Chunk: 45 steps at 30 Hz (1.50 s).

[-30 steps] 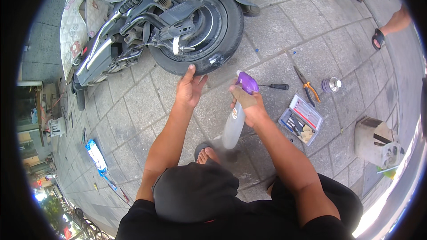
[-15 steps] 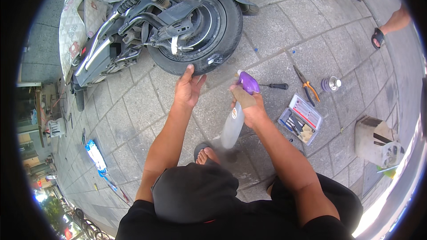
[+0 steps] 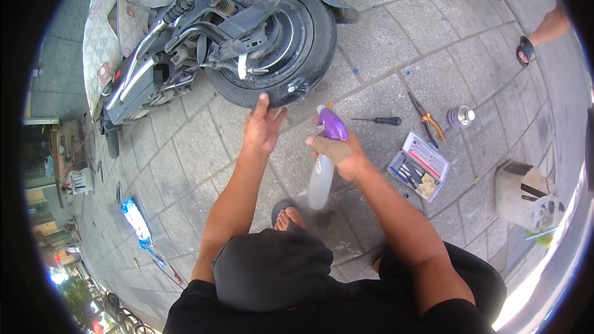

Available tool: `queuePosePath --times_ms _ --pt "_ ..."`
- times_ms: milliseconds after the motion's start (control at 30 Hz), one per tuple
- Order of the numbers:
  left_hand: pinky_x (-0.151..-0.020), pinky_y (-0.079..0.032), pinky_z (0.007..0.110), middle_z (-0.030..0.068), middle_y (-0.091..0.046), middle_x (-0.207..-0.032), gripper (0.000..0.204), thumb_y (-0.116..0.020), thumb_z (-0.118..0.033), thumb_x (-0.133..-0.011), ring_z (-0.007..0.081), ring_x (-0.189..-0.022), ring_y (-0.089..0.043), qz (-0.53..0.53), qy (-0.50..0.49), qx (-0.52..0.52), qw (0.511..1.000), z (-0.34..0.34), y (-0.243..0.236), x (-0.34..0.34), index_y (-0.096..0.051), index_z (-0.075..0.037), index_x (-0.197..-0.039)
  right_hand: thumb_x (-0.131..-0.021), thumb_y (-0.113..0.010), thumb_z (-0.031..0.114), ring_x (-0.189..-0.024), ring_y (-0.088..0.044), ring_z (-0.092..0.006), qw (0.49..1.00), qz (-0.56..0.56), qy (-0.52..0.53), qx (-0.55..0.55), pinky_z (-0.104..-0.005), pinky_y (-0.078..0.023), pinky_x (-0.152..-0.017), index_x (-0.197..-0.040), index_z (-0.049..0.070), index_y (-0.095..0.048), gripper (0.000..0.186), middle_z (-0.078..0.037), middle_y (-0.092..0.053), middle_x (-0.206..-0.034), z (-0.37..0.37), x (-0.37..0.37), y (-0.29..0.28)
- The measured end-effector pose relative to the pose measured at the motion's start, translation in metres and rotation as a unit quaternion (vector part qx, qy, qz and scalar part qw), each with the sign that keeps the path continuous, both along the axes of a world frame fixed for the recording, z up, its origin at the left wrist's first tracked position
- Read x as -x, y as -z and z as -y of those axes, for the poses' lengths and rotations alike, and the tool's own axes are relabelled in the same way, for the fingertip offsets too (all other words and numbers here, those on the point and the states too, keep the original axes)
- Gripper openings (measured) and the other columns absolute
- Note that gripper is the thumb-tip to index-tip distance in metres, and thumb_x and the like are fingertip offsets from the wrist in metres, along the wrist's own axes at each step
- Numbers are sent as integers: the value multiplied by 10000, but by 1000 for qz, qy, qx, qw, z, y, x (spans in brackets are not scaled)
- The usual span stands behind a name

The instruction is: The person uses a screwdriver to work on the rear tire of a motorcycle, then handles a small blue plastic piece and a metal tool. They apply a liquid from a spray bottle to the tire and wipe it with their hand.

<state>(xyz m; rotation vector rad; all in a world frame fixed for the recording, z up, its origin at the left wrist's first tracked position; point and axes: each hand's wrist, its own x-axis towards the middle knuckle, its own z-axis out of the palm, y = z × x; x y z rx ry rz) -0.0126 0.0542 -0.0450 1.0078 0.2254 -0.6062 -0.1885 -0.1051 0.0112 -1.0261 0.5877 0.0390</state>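
A scooter lies on its side, its black rear tire (image 3: 315, 65) facing me with a wet, shiny patch on the near edge. My left hand (image 3: 263, 128) holds that edge, thumb on the sidewall and fingers partly hidden beneath. To its right, my right hand (image 3: 346, 154) is wrapped round the neck of a spray bottle (image 3: 320, 185) with a purple trigger head and a translucent body. The bottle is roughly upright, its nozzle pointing toward the wet part of the tire. A brown wrap covers part of the right thumb.
On the paving right of the bottle lie a screwdriver (image 3: 387, 120), orange-handled pliers (image 3: 428, 125), a small can (image 3: 461, 116) and an open tool case (image 3: 427, 164). A worn white container (image 3: 516, 195) stands farther right. A blue-white packet (image 3: 136, 222) lies left. Another person's sandaled feet (image 3: 526, 51) are upper right.
My right hand has shifted slightly left with the spray bottle, whose purple head has moved left and a little down. My left hand stays at the tire, which shows a slightly different wet sheen.
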Motion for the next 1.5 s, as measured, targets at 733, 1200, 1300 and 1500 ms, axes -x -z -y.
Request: queuePosePath --times_ms 733,1200,1300,1500 --pt "-1231 -343 602 74 -660 -1393 560 -689 -514 -1055 274 -1373 -548 -3 -52 -63 997 -38 -7 -32 -590 -79 -1393 -932 -819 218 -682 -601 -105 984 -26 4 175 -303 -513 -602 -1254 34 -711 386 3 -636 -825 -9 -24 -16" --pt "-1026 -516 496 137 -633 -1433 523 -559 -373 -1123 291 -1207 -648 -168 -20 -92 981 -44 55 54 -492 -40 -1520 -927 -818 229 -782 -618 -105 956 -2 -21 291 -318 -532 -730 -1028 10 -740 253 -39 -707 -837 -71 -24 -12" --pt "-980 -533 471 115 -652 -1386 419 -636 -290 -1095 275 -1162 -669 -141 56 -74 986 -34 48 63 -555 -51 -1430 -941 -809 203 -728 -629 -113 979 -28 18 203 -308 -526 -643 -1034 8 -729 231 -33 -696 -855 -52 -25 -12" --pt "-1055 -526 483 105 -619 -1435 583 -751 -238 -1037 272 -1274 -608 -100 115 -38 988 1 0 56 -505 -38 -1526 -941 -803 180 -668 -624 -118 976 -51 3 213 -295 -508 -563 -1084 13 -707 241 -39 -673 -860 -30 -15 -9"
